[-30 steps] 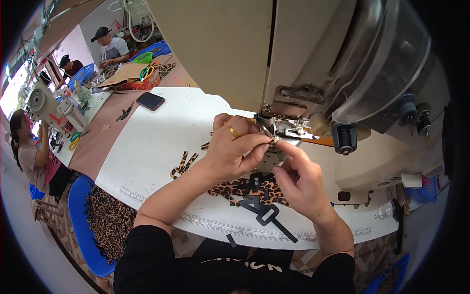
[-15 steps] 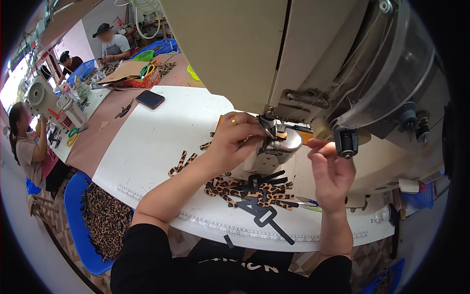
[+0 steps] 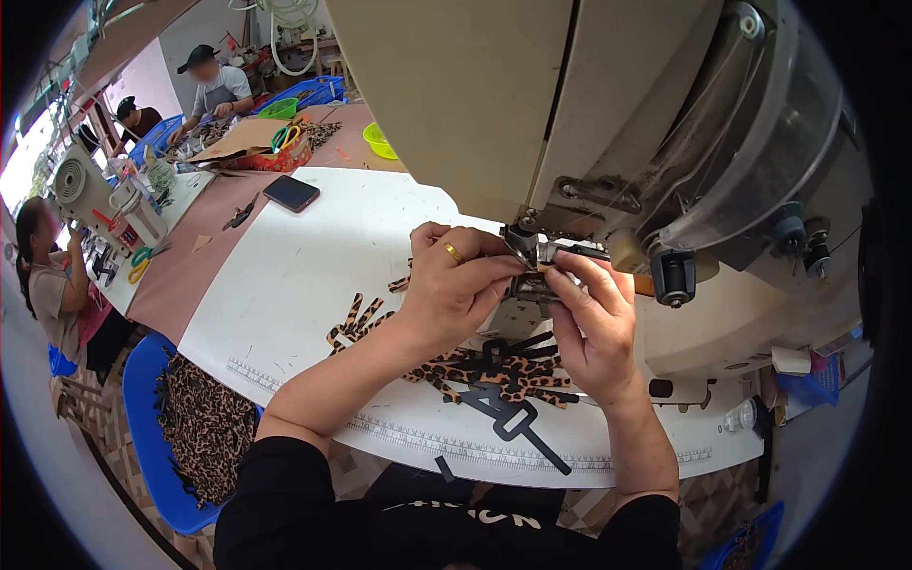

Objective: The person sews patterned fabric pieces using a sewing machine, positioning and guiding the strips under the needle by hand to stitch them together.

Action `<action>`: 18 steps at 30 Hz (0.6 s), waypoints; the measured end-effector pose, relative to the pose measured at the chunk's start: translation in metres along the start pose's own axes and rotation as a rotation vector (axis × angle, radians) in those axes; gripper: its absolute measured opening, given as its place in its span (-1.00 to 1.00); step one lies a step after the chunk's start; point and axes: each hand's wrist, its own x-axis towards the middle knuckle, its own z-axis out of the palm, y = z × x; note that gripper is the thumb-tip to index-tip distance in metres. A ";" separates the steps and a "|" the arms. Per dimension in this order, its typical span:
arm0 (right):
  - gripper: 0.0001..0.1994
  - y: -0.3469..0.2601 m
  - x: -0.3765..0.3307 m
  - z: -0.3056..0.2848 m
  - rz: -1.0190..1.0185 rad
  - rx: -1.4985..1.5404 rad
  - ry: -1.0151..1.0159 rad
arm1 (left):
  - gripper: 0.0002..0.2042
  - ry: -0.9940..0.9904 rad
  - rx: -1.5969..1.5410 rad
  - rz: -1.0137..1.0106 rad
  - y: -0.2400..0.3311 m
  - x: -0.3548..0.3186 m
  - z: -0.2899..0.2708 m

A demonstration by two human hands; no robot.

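Note:
A large beige sewing machine (image 3: 608, 123) stands over the white table (image 3: 285, 294). My left hand (image 3: 454, 285), with a gold ring, and my right hand (image 3: 594, 323) meet at the needle area (image 3: 528, 266) and pinch a small piece between their fingertips; the piece itself is mostly hidden. Leopard-print strips (image 3: 494, 370) lie in a pile just below my hands, with a black cut piece (image 3: 508, 418) on the near edge. More leopard strips (image 3: 356, 321) lie left of my left wrist.
A dark phone (image 3: 291, 192) lies at the table's far left. A blue bin (image 3: 190, 427) of leopard pieces sits low at left. Other people work at the left and back tables. Another sewing machine (image 3: 90, 195) stands far left.
My right hand, which was lifted and apart half a second ago, has come back to the needle area beside my left hand. My left hand has stayed at the presser foot.

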 end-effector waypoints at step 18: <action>-0.58 0.004 -0.001 0.004 0.005 -0.082 -0.019 | -0.85 -0.058 -0.108 -0.073 -0.013 0.004 -0.002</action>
